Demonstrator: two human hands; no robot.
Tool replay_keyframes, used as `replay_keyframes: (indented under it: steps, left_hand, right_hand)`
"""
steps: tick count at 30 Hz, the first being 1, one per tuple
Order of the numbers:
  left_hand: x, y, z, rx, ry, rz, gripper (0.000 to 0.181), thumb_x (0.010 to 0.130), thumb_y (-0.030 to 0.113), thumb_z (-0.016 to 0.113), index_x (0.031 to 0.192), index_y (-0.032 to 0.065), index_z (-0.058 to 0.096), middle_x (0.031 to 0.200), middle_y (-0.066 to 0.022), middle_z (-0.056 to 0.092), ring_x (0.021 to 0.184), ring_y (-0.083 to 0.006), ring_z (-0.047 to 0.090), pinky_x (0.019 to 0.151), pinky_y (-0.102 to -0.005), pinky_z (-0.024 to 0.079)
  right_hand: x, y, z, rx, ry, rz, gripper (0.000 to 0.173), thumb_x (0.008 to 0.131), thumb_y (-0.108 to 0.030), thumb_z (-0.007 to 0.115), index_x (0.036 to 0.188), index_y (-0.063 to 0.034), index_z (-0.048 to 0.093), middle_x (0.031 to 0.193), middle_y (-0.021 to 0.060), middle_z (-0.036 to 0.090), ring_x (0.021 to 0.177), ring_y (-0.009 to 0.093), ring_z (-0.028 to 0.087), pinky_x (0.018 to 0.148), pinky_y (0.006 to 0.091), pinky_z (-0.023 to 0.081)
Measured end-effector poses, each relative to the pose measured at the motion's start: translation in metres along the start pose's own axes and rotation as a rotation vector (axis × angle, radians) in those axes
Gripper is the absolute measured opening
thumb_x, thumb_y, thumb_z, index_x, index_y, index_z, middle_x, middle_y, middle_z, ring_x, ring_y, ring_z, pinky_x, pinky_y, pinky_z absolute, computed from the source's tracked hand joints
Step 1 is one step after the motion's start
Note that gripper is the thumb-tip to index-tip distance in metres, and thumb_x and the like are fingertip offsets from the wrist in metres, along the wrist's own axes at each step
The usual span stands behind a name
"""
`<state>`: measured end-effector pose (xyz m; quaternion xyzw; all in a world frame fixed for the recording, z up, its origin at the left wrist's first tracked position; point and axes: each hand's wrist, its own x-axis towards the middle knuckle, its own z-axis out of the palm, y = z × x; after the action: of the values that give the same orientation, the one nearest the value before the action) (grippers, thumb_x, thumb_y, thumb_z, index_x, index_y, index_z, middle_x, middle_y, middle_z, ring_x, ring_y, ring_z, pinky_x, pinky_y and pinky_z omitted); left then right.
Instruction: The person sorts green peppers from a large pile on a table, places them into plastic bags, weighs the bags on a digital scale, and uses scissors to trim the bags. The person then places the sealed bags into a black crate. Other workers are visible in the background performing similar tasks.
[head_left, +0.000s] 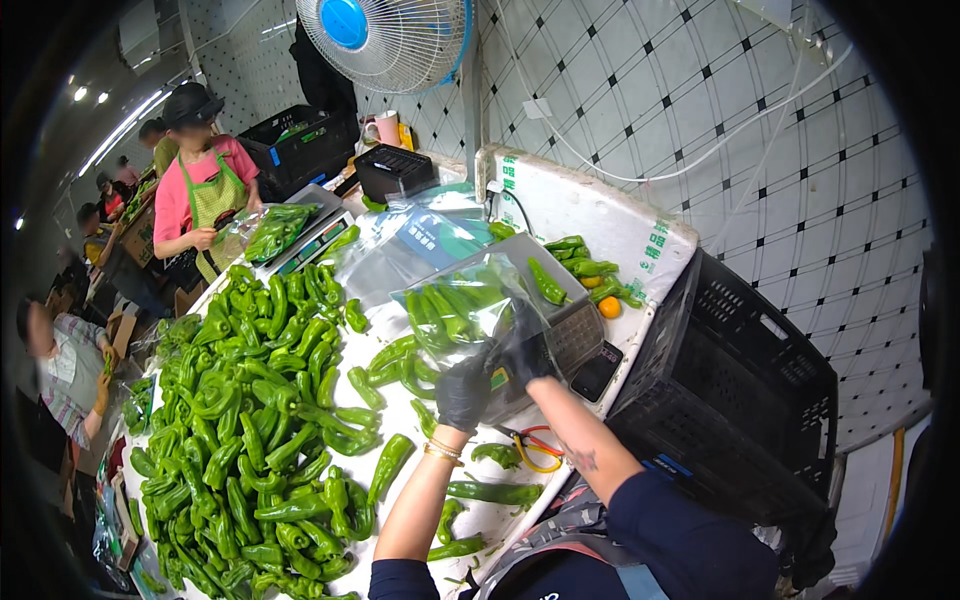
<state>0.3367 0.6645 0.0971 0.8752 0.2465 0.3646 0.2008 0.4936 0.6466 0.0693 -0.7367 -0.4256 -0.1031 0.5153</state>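
A clear plastic bag of green peppers (448, 309) is raised above a scale (577, 330) on the white table. My left hand (463, 391), in a black glove, grips the near edge of the bag. My right hand (529, 356), also black-gloved, is at the bag's right side. It is blurred and partly covered by clear film, so its fingers cannot be made out. Loose green peppers (390, 364) lie left of the bag. One pepper (547, 281) rests on the scale's far corner. Flat empty plastic bags (409, 238) lie beyond the bag.
A large heap of green peppers (247, 420) spreads over the left of the table. Scissors (541, 448) and a phone (597, 371) lie near the front edge. Black crates (735, 390) stand at right. A person (206, 180) handles another pepper bag across the table; a fan (390, 41) hangs above.
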Motion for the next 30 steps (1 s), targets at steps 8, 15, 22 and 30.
replay_keyframes:
  steps: [8,15,22,30]
  left_hand:
    - [-0.054,0.085,-0.056,-0.389,0.070,0.102,0.077,0.061,0.008,0.074,0.130,0.0024,0.040,0.120,-0.0164,0.052,0.103,-0.0301,0.052,0.089,-0.0371,0.041]
    - [-0.110,0.111,-0.090,-0.741,0.092,-0.233,0.056,0.067,0.001,0.074,0.118,0.0010,0.052,0.118,-0.0108,0.056,0.098,-0.0168,0.056,0.085,-0.0294,0.044]
    - [-0.116,0.122,-0.111,-0.525,0.197,-0.043,0.048,0.066,0.001,0.071,0.111,0.0025,0.056,0.115,-0.0155,0.057,0.099,-0.0284,0.057,0.087,-0.0367,0.044]
    - [-0.119,0.120,-0.106,-0.593,0.221,0.019,0.045,0.065,0.000,0.071,0.108,0.0050,0.059,0.109,-0.0117,0.059,0.102,-0.0277,0.054,0.092,-0.0390,0.040]
  right_hand:
    - [-0.079,-0.143,-0.153,0.249,-0.262,-0.170,0.056,0.063,-0.013,0.079,0.110,-0.0023,0.052,0.099,0.0131,0.057,0.090,0.028,0.056,0.080,0.0354,0.045]
    - [-0.093,-0.166,-0.189,0.549,-0.603,-0.140,0.054,0.073,0.001,0.069,0.122,0.0003,0.046,0.114,0.0118,0.052,0.101,0.018,0.056,0.086,0.0278,0.048]
    - [-0.105,-0.179,-0.193,0.611,-0.616,-0.260,0.049,0.070,-0.005,0.073,0.114,0.0001,0.050,0.110,0.0136,0.052,0.104,0.024,0.050,0.087,0.0344,0.043]
    - [-0.133,-0.166,-0.182,0.675,-0.584,-0.083,0.050,0.067,-0.003,0.072,0.111,-0.0022,0.049,0.111,0.0127,0.048,0.102,0.022,0.050,0.087,0.0328,0.043]
